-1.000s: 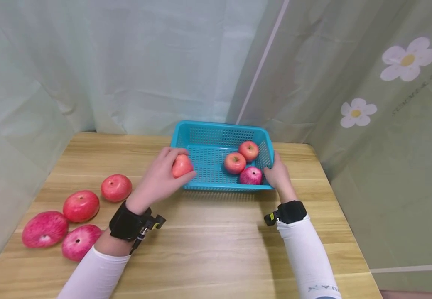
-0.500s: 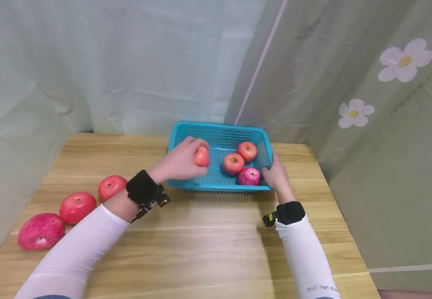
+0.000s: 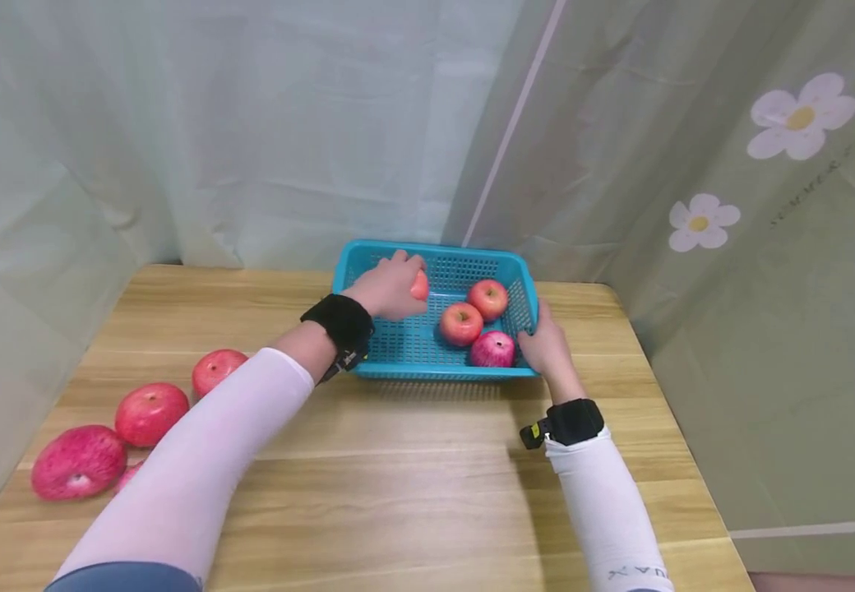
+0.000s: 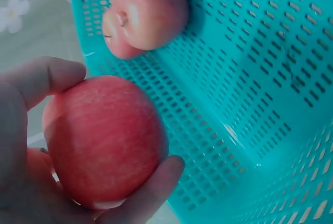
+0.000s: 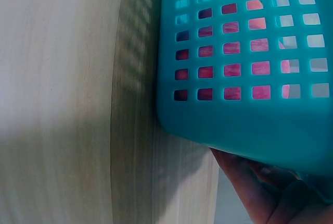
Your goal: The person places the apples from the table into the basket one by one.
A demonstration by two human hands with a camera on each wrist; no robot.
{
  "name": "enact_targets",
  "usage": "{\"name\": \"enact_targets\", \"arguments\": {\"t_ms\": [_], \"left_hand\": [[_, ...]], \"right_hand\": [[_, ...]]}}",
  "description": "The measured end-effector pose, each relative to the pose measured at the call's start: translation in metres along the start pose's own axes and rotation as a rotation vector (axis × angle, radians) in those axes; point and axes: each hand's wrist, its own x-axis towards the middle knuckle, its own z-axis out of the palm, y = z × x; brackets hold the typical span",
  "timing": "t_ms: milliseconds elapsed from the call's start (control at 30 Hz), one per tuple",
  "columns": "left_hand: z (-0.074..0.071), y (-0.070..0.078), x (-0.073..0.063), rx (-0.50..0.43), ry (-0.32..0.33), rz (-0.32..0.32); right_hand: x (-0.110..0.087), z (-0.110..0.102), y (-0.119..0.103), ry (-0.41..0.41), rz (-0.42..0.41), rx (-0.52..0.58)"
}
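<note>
My left hand (image 3: 390,288) grips a red apple (image 4: 106,140) over the left part of a blue perforated basket (image 3: 442,372); thumb and fingers curl round the fruit. In the head view most of that apple is behind the hand. Two apples (image 3: 460,324) and a darker pink round fruit (image 3: 492,349) lie at the basket's right end. My right hand (image 3: 546,341) grips the basket's right end, its thumb at the rim. From the right wrist view, the fingers (image 5: 250,187) show beneath the basket's corner.
On the table's left side lie a red apple (image 3: 216,370), another red apple (image 3: 151,413) and a large pink fruit (image 3: 80,462). A further pink fruit (image 3: 128,477) is mostly hidden by the left sleeve (image 3: 198,460). A curtain (image 3: 309,131) hangs behind the wooden table (image 3: 427,493).
The left hand has moved right and away from me, carrying its apple from the basket's left edge to over its inside. The right hand stays on the basket.
</note>
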Motion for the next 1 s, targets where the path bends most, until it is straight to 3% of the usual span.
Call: {"name": "enact_targets", "arguments": {"t_ms": [267,467,800,1000], "left_hand": [[0.006,0.011,0.01,0.051,0.0,-0.061],[0.012,0.015,0.015,0.032,0.041,-0.056],[0.02,0.017,0.025,-0.029,0.028,-0.118],[0.034,0.013,0.042,0.003,0.011,-0.143]], "right_hand": [[-0.003,-0.002,0.001,0.006,0.003,-0.002],[-0.006,0.0,0.0,0.018,-0.003,0.002],[-0.01,-0.001,0.002,0.027,0.001,0.006],[-0.013,-0.002,0.005,0.024,0.008,0.008]]}}
